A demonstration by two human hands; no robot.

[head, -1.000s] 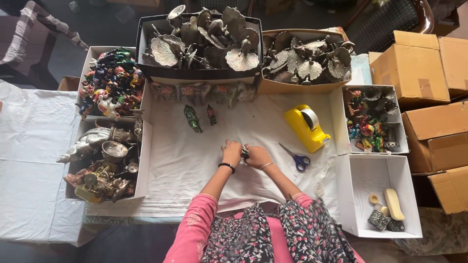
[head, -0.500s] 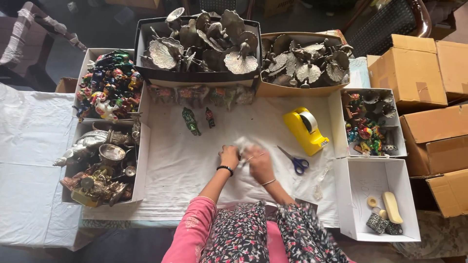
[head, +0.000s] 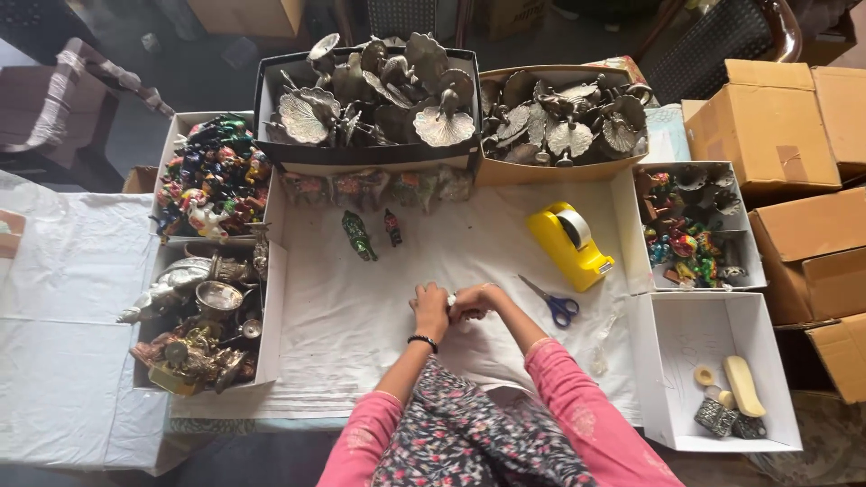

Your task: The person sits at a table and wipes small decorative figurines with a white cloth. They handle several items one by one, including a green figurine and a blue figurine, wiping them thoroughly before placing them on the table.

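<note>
My left hand point(head: 431, 308) and my right hand point(head: 478, 299) meet over the middle of the white cloth point(head: 361, 316). Both close around a small white-wrapped thing point(head: 452, 300), of which only a sliver shows between the fingers. A black band sits on my left wrist. Two small painted figurines, a green one point(head: 358, 235) and a dark red one point(head: 393, 227), stand on the cloth a little beyond my hands. Blue-handled scissors point(head: 552, 302) lie just right of my right hand.
A yellow tape dispenser point(head: 570, 244) sits beyond the scissors. Boxes of metal leaf-shaped pieces point(head: 370, 95) line the far side, trays of painted figurines point(head: 209, 176) and metalware point(head: 194, 334) the left. White boxes point(head: 713, 379) and brown cartons point(head: 767, 122) stand right.
A small dark piece seen between my fingers a second ago is now covered in white wrapping. Both hands have drawn closer together around it and stayed mid-cloth.
</note>
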